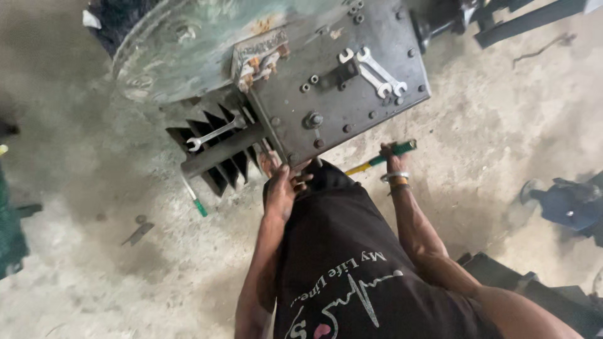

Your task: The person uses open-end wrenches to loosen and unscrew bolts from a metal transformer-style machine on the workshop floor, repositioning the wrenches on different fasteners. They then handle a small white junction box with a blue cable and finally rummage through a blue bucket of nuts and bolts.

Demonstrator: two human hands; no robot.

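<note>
My left hand (pixel 281 191) presses against the lower edge of the grey metal plate (pixel 342 94), near its bottom corner, with the fingers curled on the edge, closed on it as far as I can see. My right hand (pixel 394 164) is clamped around a screwdriver with a green handle (pixel 391 153), just below the right part of the same plate; the yellow shaft points toward my body. The plate is bolted on a big machine body (pixel 182 50) that stands on the concrete floor (pixel 94 251), so I judge it heavy, stiff and not to be moved by hand. Its edges look sharp and oily, so a grip on the flat rim is safer than on the corner. The screwdriver is light and rigid, and the handle gives good hold. On the plate lie two wrenches (pixel 375 72), loose, and they may slide off. Another wrench (pixel 213 134) rests on the black fins (pixel 217 157) left of the plate.
</note>
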